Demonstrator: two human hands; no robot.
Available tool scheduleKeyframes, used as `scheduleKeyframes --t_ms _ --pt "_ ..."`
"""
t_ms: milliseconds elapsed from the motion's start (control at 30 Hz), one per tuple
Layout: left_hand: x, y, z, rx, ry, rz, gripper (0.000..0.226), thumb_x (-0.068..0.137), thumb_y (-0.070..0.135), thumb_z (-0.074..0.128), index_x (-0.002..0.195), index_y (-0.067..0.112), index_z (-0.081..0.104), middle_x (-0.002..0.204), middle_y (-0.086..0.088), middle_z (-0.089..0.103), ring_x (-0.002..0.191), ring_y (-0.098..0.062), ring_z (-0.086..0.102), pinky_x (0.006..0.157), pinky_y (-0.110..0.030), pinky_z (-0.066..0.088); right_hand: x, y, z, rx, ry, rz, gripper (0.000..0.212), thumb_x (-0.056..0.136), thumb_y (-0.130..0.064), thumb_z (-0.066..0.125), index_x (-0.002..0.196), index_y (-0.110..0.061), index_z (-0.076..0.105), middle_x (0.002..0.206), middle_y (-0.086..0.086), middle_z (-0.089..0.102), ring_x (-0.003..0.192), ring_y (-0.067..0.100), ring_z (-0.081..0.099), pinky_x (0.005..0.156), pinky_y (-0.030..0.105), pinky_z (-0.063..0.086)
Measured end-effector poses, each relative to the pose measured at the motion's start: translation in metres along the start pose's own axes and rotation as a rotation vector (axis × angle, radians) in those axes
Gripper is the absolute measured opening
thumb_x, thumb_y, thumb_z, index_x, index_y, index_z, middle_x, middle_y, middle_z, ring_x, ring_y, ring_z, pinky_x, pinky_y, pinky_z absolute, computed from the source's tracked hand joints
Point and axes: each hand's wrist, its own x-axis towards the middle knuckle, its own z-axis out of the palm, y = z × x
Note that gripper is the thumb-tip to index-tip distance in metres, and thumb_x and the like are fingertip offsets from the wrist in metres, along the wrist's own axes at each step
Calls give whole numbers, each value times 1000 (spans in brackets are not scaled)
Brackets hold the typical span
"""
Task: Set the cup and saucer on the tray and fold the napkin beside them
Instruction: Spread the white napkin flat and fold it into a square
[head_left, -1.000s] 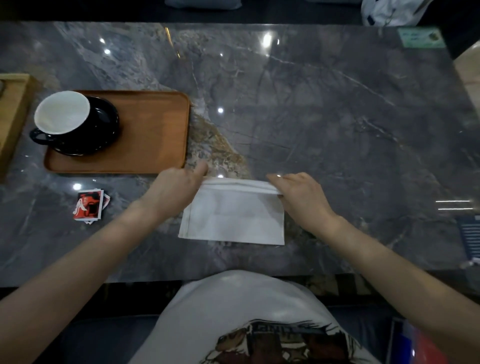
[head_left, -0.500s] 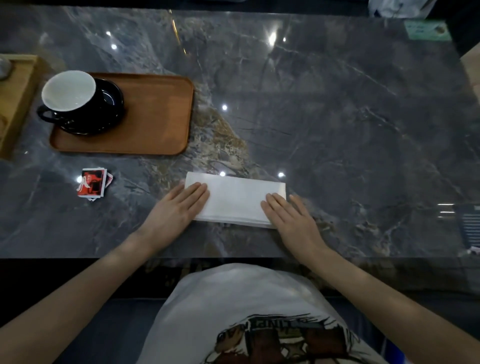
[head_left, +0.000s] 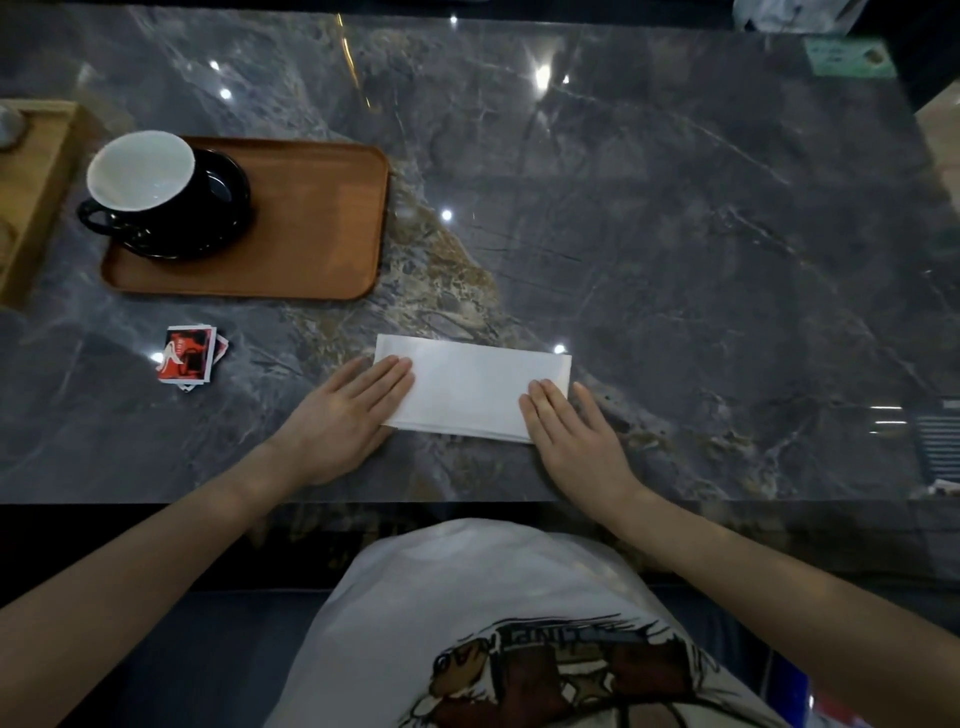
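Folded white napkin (head_left: 472, 387) lies on the marble table (head_left: 675, 234), right of the wooden tray (head_left: 311, 234) bearing cup (head_left: 140, 171) and saucer (head_left: 223, 208). Left hand (head_left: 343, 410) and right hand (head_left: 574, 431) press its ends, fingers straight and flat.

Desk (head_left: 675, 234): dark grey polished marble with pale veining and a brown patch near the middle, ceiling lights reflected as bright spots. Lying directly on it: a brown wooden tray (head_left: 311, 223) at the left; a light wooden box (head_left: 36, 197) just beside the tray at the left edge (only partly in view); a small stack of red-and-white packets (head_left: 188, 356) in front of the tray; a white napkin (head_left: 470, 387) folded into a flat rectangle near the front edge; a green card (head_left: 849, 58) at the far right corner.
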Motion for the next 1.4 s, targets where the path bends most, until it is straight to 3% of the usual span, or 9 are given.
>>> scheduleKeyframes --t_ms 167,300,433,533,667,833,933,1200,1400 --pt "-5 0 5 -34 -9 -20 61 94 41 21 141 3 28 148 -13 34 142 -11 -14 114 -36 0 0 9 0 -21 -28 -66 53 94 -7 11 127 0 52 127 17 60 120 30 55 100 49 42" --pt "0 7 -4 -38 32 -24 60 87 38 29 131 -1 46 137 -18 49 134 -27 37 110 -43 13 10 16 -26 93 -193 -102 53 85 -25 31 129 -3 50 136 15 52 123 30 52 101 48 40" --pt "30 26 -20 -127 188 -132 43 85 26 34 98 2 67 108 -16 68 105 -31 62 100 -47 29 34 15 -47 455 -137 93 43 83 -27 31 80 -7 69 82 13 71 77 31 65 73 38 47" --pt "58 49 -25 -261 201 -175 49 88 26 30 119 0 57 127 -18 59 119 -31 54 101 -44 41 54 -4 -47 652 -108 204 37 93 -21 34 118 -5 57 117 16 63 110 32 57 95 40 40" --pt "74 66 -11 -314 78 -264 64 88 35 7 143 4 14 153 -9 10 141 -21 5 115 -39 6 61 -36 -40 788 -158 317 66 91 -43 9 146 -7 18 156 9 19 145 19 12 118 36 5" --pt "73 65 3 -317 36 -295 72 91 51 6 143 3 17 154 -12 15 141 -21 8 113 -39 8 53 -40 -21 580 -184 349 69 95 -47 4 139 -3 35 147 15 37 138 25 32 117 42 12" --pt "65 56 4 -325 37 -324 77 89 56 -2 144 5 14 154 -13 17 142 -23 12 115 -40 3 44 -28 -12 520 -186 377 64 94 -47 20 136 -3 40 143 17 44 133 28 40 111 41 12" --pt "44 34 -6 -161 5 -446 61 90 36 19 139 2 32 148 -15 33 138 -26 28 112 -38 -13 36 -8 -16 482 -209 411 67 89 -47 24 137 -2 38 144 15 42 136 28 37 111 44 1" --pt "53 71 -10 -262 52 -280 58 97 36 9 137 2 35 146 -15 37 138 -24 28 108 -41 12 55 -31 -25 479 -172 297 57 88 -36 29 135 -7 43 142 11 47 132 22 43 109 43 13"
